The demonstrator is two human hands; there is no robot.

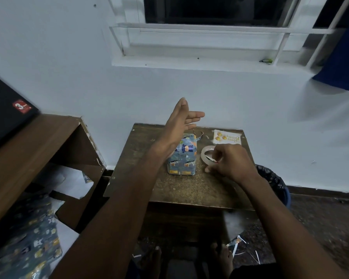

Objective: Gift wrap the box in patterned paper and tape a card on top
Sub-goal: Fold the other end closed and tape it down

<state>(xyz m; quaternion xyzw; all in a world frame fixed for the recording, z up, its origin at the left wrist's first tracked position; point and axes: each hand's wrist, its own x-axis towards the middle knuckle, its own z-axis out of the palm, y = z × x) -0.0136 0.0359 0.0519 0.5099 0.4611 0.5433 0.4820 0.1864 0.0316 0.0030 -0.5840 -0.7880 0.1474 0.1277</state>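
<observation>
The left hand (179, 125) is raised in the air with its fingers straight and loosely spread, holding nothing, and the wrapped box (182, 158) stands upright on the small wooden table (149, 178) just below and behind its palm. The right hand (230, 162) has its fingers curled, pinching the roll of clear tape (207, 156), which sits on the table right beside the box. The card (227, 136) lies flat just beyond those curled fingers, apart from the box.
</observation>
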